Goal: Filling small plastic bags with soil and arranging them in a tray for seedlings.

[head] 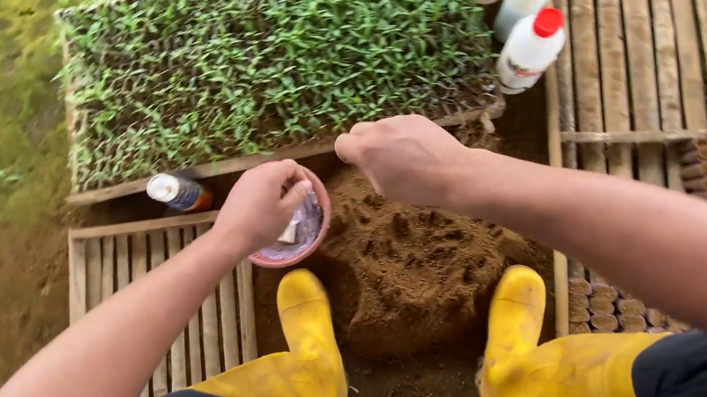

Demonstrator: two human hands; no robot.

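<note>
My left hand (pixel 262 203) reaches into a pink bowl (pixel 320 229) lined with clear plastic, fingers closed around something pale inside it; what it grips is partly hidden. My right hand (pixel 399 156) hovers just right of the bowl, fingers curled shut, above a mound of brown soil (pixel 408 261). I cannot tell whether the right hand holds anything. The bowl rests at the left edge of the soil mound, in front of a wooden tray of green seedlings (pixel 278 47).
Yellow boots (pixel 307 371) flank the soil. A slatted wooden crate (pixel 196 294) lies on the left, another (pixel 653 29) on the right with small soil-filled pots (pixel 605 304). White bottles with red caps (pixel 530 46) and a can (pixel 178 193) stand near the seedling tray.
</note>
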